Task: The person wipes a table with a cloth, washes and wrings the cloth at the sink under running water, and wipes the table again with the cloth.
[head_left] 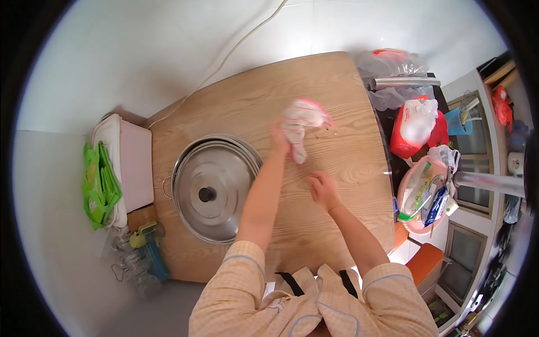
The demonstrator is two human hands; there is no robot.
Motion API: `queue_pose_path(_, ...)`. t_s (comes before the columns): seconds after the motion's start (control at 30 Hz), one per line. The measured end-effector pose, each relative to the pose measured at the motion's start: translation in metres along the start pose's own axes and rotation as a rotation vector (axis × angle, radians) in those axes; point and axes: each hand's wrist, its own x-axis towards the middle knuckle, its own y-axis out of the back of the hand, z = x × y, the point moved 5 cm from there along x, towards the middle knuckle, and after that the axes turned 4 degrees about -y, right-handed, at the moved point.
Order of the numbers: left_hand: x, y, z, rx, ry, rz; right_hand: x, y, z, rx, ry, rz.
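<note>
Clutching the side of a pink-edged cloth [300,121], the left hand [279,140] has it just rightward, over the table [337,230]; likely light, limp, best gripped bunched. Right hand [324,191] loosely curled, contents unclear.

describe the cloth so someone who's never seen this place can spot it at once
Start with the big wooden table. On its far half, to the right of the lidded steel pot, find the person's left hand, with the cloth right against it. It is the crumpled white piece with pink edging, unlike the round, shiny pot.
</note>
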Motion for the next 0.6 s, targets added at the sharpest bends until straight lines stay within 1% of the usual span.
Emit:
queue_pose_path(0.07,-0.041,-0.006,0.065,0.060,-0.098,0.281,-0.016,0.035,0.005,-0.147,-0.122,0.095)
queue_pose_path(0.1,-0.047,-0.001,0.089,0.057,-0.150,0.187,-0.024,0.050,0.013,-0.213,-0.172,0.129)
queue_pose_path(0.17,-0.026,0.048,0.126,-0.014,-0.316,0.107,-0.042,0.079,0.040,-0.360,-0.270,0.204)
queue_pose_path(0.2,-0.025,0.051,0.144,-0.008,-0.324,0.100,-0.052,0.088,0.057,-0.441,-0.323,0.244)
queue_pose_path(0.27,-0.023,0.054,0.168,0.053,-0.367,0.091,-0.069,0.101,0.084,-0.685,-0.546,0.249)
queue_pose_path(0.3,-0.019,0.054,0.171,0.059,-0.368,0.088,-0.073,0.102,0.086,-0.680,-0.549,0.254)
queue_pose_path(0.37,-0.002,0.042,0.171,1.002,-0.400,0.024,-0.082,0.099,0.097,-0.733,-0.633,0.167)
queue_pose_path(0.4,0.009,0.038,0.165,1.473,-0.392,-0.016,-0.079,0.100,0.096,-0.733,-0.642,0.167)
queue_pose_path(0.47,0.027,0.038,0.141,2.418,-0.314,-0.138,-0.081,0.102,0.090,-0.631,-0.631,0.200)
queue_pose_path(0.5,0.037,0.037,0.129,2.418,-0.302,-0.160,-0.080,0.105,0.091,-0.637,-0.649,0.195)
queue_pose_path(0.57,0.042,0.040,0.111,2.472,-0.390,-0.062,-0.080,0.107,0.089,-0.486,-0.659,0.248)
queue_pose_path(0.6,0.042,0.037,0.105,2.474,-0.386,-0.078,-0.081,0.106,0.093,-0.488,-0.671,0.248)
